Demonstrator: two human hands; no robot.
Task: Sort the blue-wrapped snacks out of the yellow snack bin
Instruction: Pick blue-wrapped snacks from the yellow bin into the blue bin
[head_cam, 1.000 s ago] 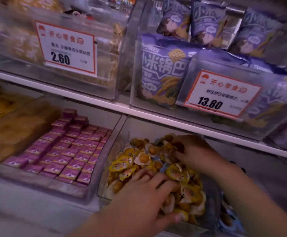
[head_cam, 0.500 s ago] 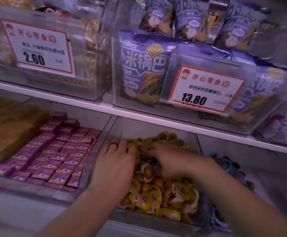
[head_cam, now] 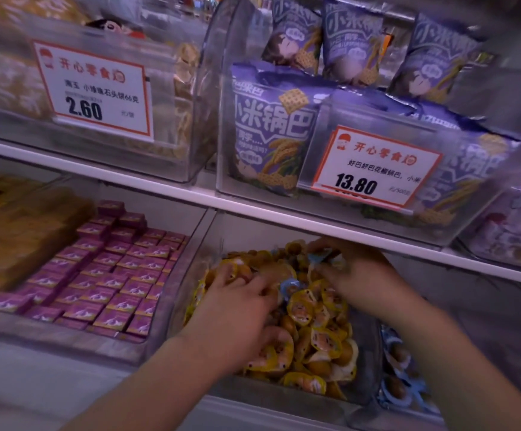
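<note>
A clear bin on the lower shelf holds a heap of yellow-wrapped snacks. My left hand lies on the left half of the heap, its fingers spread and dug into the wrappers. One blue-wrapped snack sits on top of the heap just past those fingertips. My right hand is at the back of the bin, under the shelf edge, with its fingers curled around another blue-wrapped snack.
Right of the yellow bin stands a bin of blue-wrapped snacks. To the left is a bin of purple boxes. A white shelf edge runs just above the hands, carrying clear bins with purple bags and price cards.
My left hand has slid from the bin's left rim onto the middle of the heap. My right hand has shifted towards the back right, and a blue wrapper now shows in its fingers.
</note>
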